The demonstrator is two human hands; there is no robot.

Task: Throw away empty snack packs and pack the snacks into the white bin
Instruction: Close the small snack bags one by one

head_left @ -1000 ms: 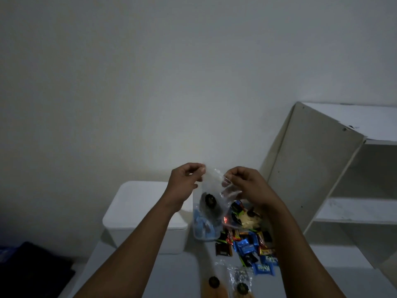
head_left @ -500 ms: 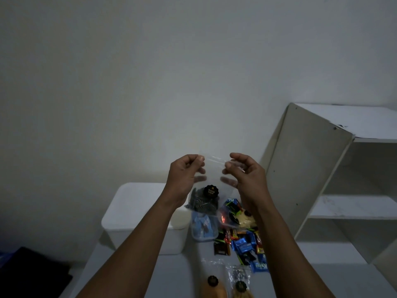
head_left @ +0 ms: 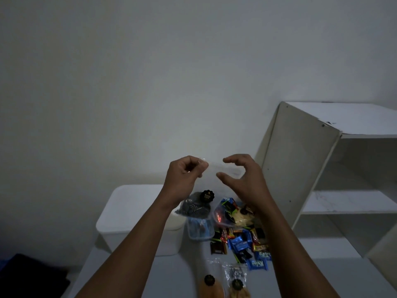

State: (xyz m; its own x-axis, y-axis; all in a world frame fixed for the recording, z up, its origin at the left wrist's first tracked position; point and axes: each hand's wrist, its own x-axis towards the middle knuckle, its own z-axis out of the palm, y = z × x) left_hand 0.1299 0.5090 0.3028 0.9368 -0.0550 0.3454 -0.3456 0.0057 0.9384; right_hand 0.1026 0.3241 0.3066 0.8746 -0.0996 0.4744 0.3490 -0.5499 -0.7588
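Left hand [head_left: 184, 175] pinches the clear snack pack [head_left: 198, 206]; right hand [head_left: 242, 179] grip wide, seemingly off it.

White script, roughly "Kalpa", is read on two blue snack wrappers [head_left: 256, 264]. Small gold print is seen on the round black sticker [head_left: 207, 195] of the clear pack [head_left: 194, 209], too small to be read. Nothing else is legible.
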